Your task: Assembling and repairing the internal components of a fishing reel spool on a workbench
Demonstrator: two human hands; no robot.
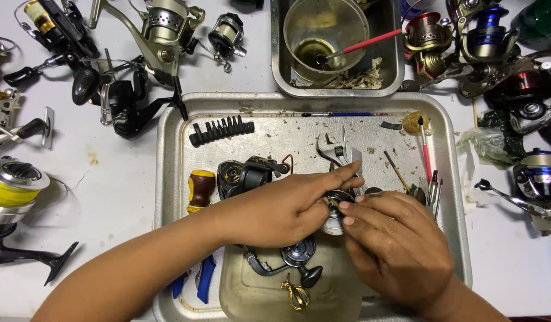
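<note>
A fishing-reel repair workbench: a white tabletop (108, 197) crowded with reels (162, 30), a metal tray (168, 149) at its near edge holding a wrench (334, 149), screwdriver bits (222, 130) and loose parts.

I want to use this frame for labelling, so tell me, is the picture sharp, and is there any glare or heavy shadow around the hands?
Head view: sharp overall, with even overhead light; mild sheen on the metal tray, no blown-out glare; soft shadows under the left hand and right hand; the small reel part they hold is mostly hidden by fingers; slight wide-angle bending at the edges.
</note>
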